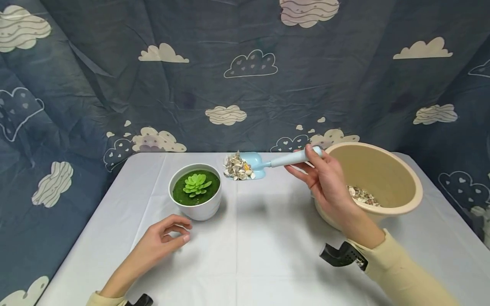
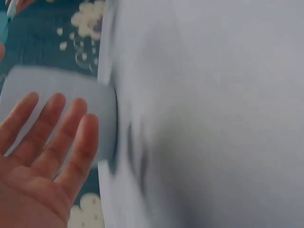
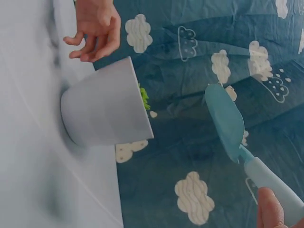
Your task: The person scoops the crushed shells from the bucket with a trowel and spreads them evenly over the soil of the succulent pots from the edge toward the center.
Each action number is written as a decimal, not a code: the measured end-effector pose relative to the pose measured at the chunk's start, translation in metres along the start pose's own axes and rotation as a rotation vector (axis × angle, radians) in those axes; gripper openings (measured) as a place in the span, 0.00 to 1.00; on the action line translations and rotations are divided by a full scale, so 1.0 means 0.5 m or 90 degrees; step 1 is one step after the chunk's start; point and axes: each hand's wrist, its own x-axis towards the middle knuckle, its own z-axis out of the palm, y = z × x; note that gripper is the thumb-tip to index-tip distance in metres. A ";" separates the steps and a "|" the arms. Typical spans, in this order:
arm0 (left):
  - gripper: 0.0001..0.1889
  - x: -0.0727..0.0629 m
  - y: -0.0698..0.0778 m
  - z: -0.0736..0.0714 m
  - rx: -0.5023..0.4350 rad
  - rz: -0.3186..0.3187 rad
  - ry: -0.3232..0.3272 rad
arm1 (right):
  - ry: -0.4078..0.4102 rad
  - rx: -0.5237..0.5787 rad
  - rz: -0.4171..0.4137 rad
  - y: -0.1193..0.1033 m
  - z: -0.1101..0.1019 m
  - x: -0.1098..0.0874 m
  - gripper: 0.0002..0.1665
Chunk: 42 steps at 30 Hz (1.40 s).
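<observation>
My right hand (image 1: 327,182) grips the pale handle of a small light-blue trowel (image 1: 292,158), held level above the table. A heap of small shells and pebbles (image 1: 238,166) fills the front of its blade. Just left of the blade tip stands a white pot (image 1: 203,209) with a green succulent (image 1: 196,184) on a green surface. In the right wrist view the trowel's blade (image 3: 225,121) is seen from its underside, higher than the pot's rim. My left hand (image 1: 164,238) hovers in front of the pot, fingers loosely bent and holding nothing.
On the right stands a large beige tub (image 1: 383,176), partly behind my right wrist, with more shells and pebbles (image 1: 361,195) inside. A white cloth (image 1: 245,255) covers the table. Behind it hangs a dark blue curtain with clouds (image 1: 237,93).
</observation>
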 end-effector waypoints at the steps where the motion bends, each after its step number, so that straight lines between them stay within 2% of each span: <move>1: 0.17 -0.001 -0.003 -0.010 0.007 -0.016 0.015 | 0.002 -0.005 0.002 0.003 0.001 0.000 0.11; 5: 0.22 0.006 -0.010 -0.045 0.037 -0.063 0.071 | 0.017 -0.026 0.009 0.014 0.003 0.001 0.12; 9: 0.31 0.019 -0.014 -0.068 0.054 -0.075 0.087 | 0.038 -0.045 0.018 0.027 0.003 0.004 0.16; 13: 0.40 0.036 -0.020 -0.074 0.030 -0.058 0.077 | 0.040 -0.069 0.027 0.042 0.002 0.007 0.18; 18: 0.48 0.063 -0.028 -0.069 -0.033 -0.033 0.057 | 0.032 -0.090 0.028 0.058 0.001 0.010 0.19; 30: 0.54 0.119 -0.030 -0.066 -0.110 -0.002 0.019 | 0.061 -0.108 0.019 0.086 0.006 0.017 0.17; 42: 0.57 0.145 -0.035 -0.069 -0.193 0.011 -0.016 | 0.075 -0.114 -0.007 0.105 0.017 0.026 0.14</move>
